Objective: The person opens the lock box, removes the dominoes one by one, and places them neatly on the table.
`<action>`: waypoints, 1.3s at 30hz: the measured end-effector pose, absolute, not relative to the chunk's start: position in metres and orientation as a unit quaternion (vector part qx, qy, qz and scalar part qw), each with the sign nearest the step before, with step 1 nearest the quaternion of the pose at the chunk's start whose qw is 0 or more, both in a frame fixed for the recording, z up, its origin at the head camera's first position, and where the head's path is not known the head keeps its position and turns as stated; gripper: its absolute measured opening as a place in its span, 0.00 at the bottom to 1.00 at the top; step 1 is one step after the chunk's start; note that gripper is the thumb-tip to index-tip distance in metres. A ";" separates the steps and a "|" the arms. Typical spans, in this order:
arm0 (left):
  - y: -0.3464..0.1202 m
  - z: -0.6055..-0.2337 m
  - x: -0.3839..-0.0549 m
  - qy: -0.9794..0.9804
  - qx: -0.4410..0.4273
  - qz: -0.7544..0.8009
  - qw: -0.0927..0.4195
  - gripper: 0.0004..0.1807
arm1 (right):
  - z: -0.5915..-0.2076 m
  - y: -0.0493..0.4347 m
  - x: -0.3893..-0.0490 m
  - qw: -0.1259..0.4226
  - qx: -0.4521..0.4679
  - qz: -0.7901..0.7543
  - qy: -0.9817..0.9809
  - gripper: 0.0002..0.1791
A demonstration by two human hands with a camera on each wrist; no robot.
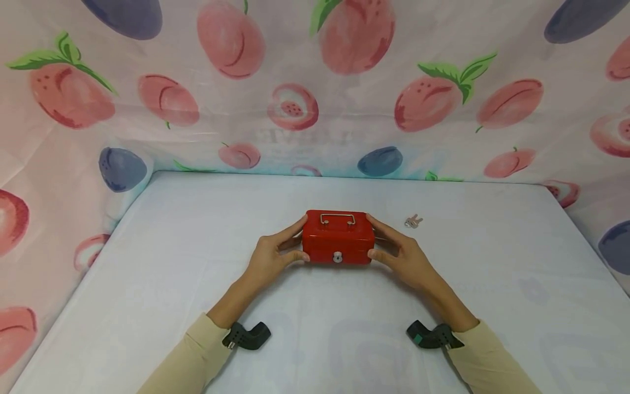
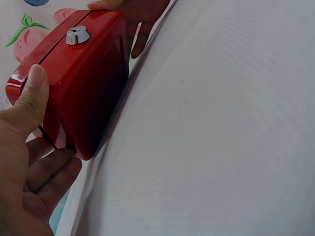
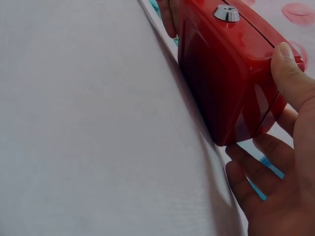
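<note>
left hand (image 1: 269,254) + right hand (image 1: 409,260) both gripping box (image 1: 325,241) toward surface (image 1: 339,312)'s far edge; steadying it imo, next move needs even pressure

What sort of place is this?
Probably a makeshift recording booth, rather than a lived-in room: a white-covered table, fruit-print cloth hung behind and along its sides, and black devices worn at both wrists.

A pale fabric backdrop (image 1: 354,104) (printed with pink and blue fruit (image 1: 230,39)) borders the white-covered table (image 1: 325,312) on 3 sides.

Smooth, glossy, metal-looking box (image 1: 338,241)
</note>
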State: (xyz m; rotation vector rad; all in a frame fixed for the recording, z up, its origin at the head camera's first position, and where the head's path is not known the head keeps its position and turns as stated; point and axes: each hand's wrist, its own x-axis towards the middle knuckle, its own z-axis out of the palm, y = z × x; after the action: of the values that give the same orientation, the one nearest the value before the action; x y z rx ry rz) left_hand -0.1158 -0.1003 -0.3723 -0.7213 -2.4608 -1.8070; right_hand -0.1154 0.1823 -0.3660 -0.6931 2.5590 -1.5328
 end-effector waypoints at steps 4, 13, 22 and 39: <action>-0.100 -0.372 -0.115 -0.786 -0.229 -0.574 0.012 0.40 | -0.367 0.183 -0.116 0.036 -0.230 -0.503 0.832 0.35; -0.098 -0.372 -0.114 -0.786 -0.225 -0.575 0.026 0.38 | -0.367 0.181 -0.115 0.033 -0.227 -0.507 0.831 0.33; -0.097 -0.373 -0.113 -0.787 -0.218 -0.576 0.033 0.38 | -0.367 0.181 -0.114 0.024 -0.219 -0.504 0.835 0.31; -0.094 -0.370 -0.111 -0.797 -0.205 -0.567 0.042 0.35 | -0.387 0.186 -0.125 0.016 -0.187 -0.473 0.861 0.29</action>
State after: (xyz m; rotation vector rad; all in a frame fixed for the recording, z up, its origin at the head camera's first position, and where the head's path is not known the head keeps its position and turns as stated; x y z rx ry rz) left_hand -0.1110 -0.0941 -0.3700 -0.6266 -2.4381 -1.7368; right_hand -0.1250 0.1865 -0.3866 -0.5810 2.6784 -1.4709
